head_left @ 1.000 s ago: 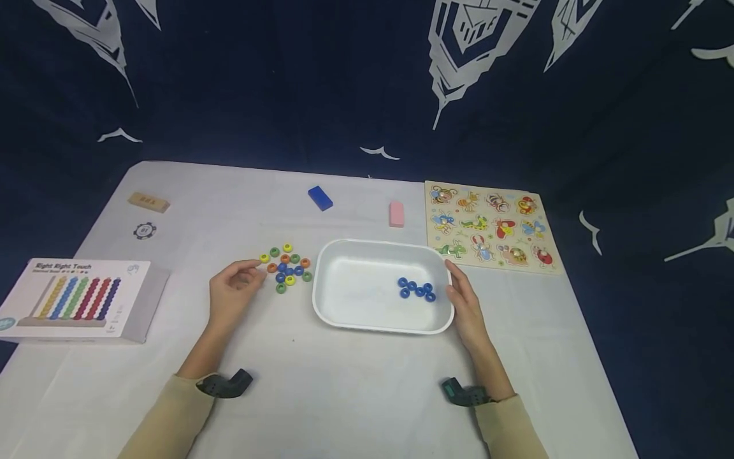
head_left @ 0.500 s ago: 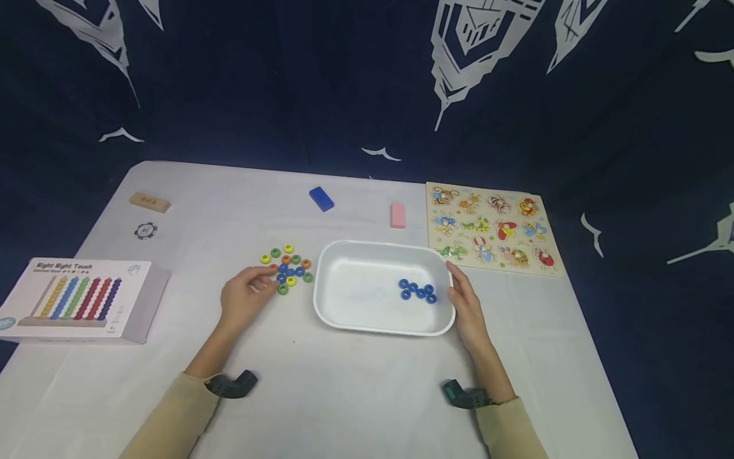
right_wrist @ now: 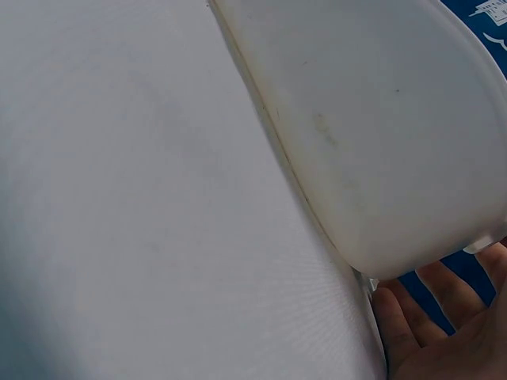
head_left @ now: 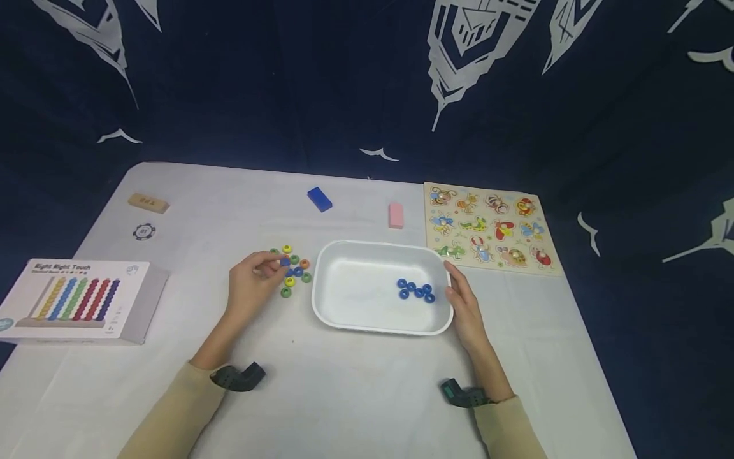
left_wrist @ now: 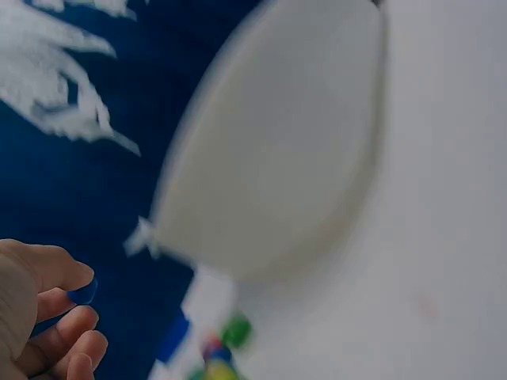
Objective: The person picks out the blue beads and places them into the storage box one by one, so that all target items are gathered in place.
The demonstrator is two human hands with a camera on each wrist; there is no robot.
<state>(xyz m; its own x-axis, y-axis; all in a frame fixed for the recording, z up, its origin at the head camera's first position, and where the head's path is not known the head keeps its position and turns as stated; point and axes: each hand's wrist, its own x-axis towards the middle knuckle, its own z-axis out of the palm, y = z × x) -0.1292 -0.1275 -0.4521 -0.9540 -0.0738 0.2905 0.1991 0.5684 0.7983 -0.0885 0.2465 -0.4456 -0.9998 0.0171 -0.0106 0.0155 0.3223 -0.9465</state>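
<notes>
My left hand [head_left: 250, 287] pinches a blue bead [head_left: 285, 262] between thumb and finger, above a small cluster of coloured beads [head_left: 290, 282]. In the left wrist view the same blue bead [left_wrist: 83, 291] shows at the fingertips. Right of the cluster stands a white plastic tray [head_left: 358, 280] with several blue beads [head_left: 419, 292] in its right half. My right hand [head_left: 470, 312] touches the tray's right end, its fingers fairly straight along the rim. From the right wrist, the fingers [right_wrist: 447, 297] lie against the tray's outer end wall.
At the left lies a boxed toy set [head_left: 80, 299], with a poker chip [head_left: 144, 231] and a wooden block [head_left: 148, 203] behind it. A blue block [head_left: 319, 199] and a pink block [head_left: 395, 215] lie beyond the tray. An insect puzzle board [head_left: 490, 226] is at the back right.
My left hand has moved right over the bead cluster and lifted a blue bead from it. A green bead at the cluster's near side has shifted slightly. The right hand stays at the tray.
</notes>
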